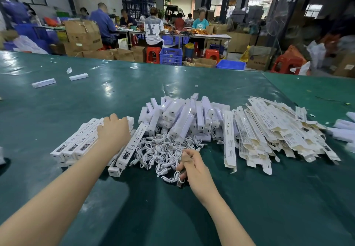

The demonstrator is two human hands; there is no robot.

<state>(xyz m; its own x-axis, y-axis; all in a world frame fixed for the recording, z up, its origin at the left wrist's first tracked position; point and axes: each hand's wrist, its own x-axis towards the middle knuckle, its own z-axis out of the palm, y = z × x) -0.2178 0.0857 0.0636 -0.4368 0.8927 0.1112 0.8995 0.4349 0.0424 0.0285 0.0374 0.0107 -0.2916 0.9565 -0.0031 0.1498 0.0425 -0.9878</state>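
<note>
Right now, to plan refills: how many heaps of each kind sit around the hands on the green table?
Closed printed boxes: 1 heap, left hand on it
White cables: 1 heap, right hand pinching one
White bar-shaped units: 1 heap
Flat unfolded cartons: 1 heap
Total: 4 heaps
</note>
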